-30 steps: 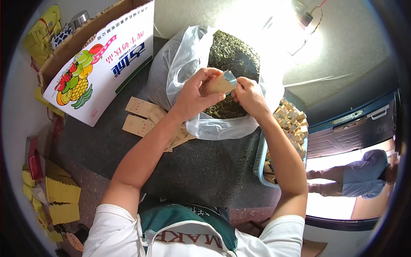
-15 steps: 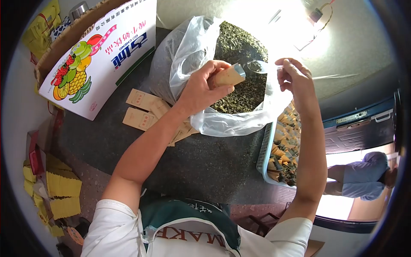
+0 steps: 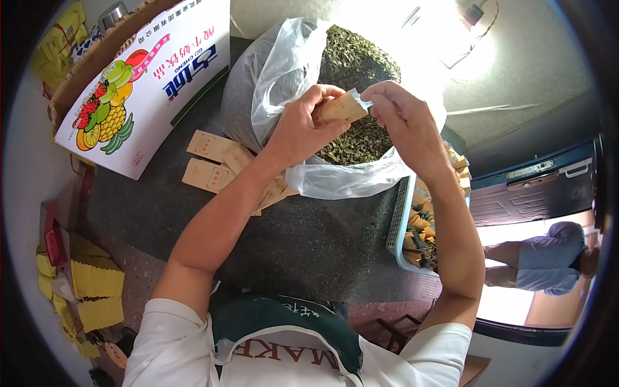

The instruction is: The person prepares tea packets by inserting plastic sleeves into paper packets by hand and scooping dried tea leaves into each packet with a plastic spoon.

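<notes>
My left hand [image 3: 298, 132] is wrapped round a small brown paper packet [image 3: 340, 109], its pale-lined mouth tilted to the right. At that mouth, my right hand [image 3: 407, 126] pinches a clear plastic spoon, mostly hidden now by the fingers and packet. Both hands are above an open clear plastic bag [image 3: 348, 183] full of dried green leaves [image 3: 358, 58], which look like tea. Several flat brown packets [image 3: 207, 175] lie overlapping on the dark table, left of the bag. Under my right forearm stands a light blue basket [image 3: 396, 226] holding many upright packets.
A large printed carton [image 3: 151, 97] stands at the table's left. Yellow paper stacks [image 3: 97, 287] lie low at the left. A bright lamp with a cord [image 3: 474, 14] is at the back right. Another person [image 3: 548, 258] is beyond the table on the right.
My right hand has moved left and brought the spoon from above the leaves to the packet's mouth. My left hand still holds the packet in nearly the same place.
</notes>
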A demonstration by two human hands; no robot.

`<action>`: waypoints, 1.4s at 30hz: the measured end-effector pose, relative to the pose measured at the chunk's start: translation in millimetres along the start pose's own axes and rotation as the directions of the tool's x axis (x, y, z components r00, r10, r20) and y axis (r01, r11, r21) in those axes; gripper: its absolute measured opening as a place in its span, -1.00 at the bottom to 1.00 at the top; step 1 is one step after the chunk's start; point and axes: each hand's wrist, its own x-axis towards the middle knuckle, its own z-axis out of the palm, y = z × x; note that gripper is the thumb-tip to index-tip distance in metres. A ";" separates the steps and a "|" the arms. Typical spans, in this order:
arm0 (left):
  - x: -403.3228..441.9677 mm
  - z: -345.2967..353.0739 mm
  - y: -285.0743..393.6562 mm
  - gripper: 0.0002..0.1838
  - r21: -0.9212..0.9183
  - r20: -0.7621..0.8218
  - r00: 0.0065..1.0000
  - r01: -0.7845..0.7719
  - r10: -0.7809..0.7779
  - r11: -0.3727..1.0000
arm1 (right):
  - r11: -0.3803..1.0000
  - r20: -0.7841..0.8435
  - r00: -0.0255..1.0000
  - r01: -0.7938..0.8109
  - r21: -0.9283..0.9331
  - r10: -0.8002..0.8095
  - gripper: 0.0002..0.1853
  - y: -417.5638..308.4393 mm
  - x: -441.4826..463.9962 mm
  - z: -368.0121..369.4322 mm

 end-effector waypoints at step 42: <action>-154.9 180.9 79.0 -0.04 -0.140 0.961 0.276 0.424 0.020 0.895 | 0.969 -0.619 0.745 -0.203 0.144 0.248 -0.76 14.0 -377.3 -14.0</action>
